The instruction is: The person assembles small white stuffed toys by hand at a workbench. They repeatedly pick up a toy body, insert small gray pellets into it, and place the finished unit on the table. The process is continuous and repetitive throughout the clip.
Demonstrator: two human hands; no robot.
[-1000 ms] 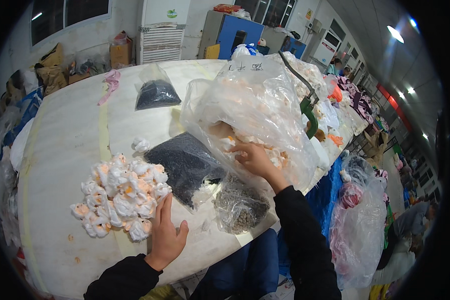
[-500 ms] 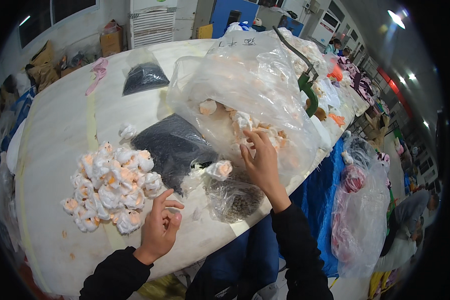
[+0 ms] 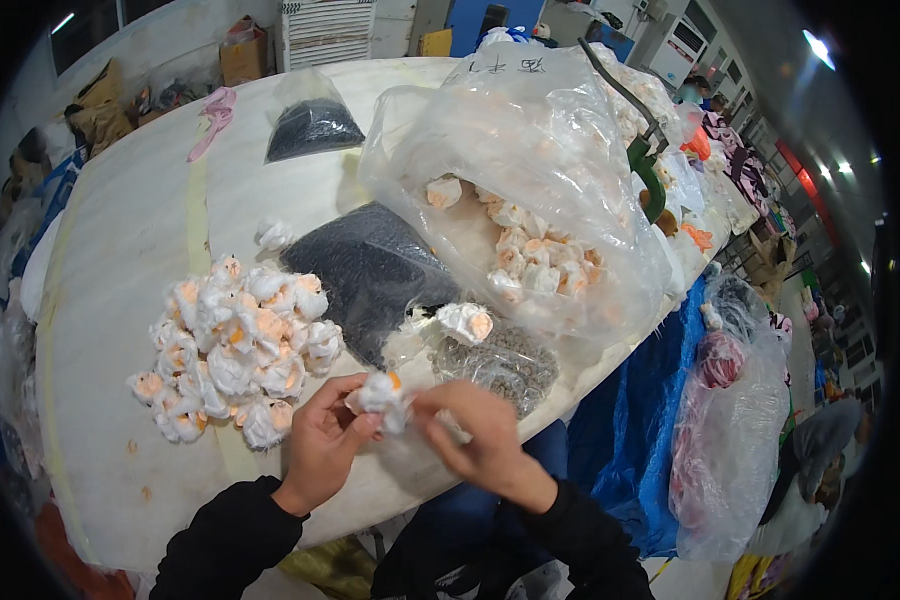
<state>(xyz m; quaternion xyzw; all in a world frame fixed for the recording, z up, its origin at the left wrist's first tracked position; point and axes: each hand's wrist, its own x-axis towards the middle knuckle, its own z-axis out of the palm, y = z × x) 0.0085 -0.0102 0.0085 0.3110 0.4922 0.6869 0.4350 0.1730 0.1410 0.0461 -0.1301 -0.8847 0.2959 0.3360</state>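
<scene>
Hands (image 3: 410, 425) pinching white fluffy piece (image 3: 380, 392), cream table (image 3: 130, 230), cluttered workshop, ceiling lights.

Big clear plastic bag (image 3: 530, 180) at table centre, small black-filled bag (image 3: 313, 125) at far edge

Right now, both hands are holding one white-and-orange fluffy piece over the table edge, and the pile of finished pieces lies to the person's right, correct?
Not quite. Both hands, left and right, do hold the fluffy piece, but the head view shows the pile to the person's left, not right.
</scene>
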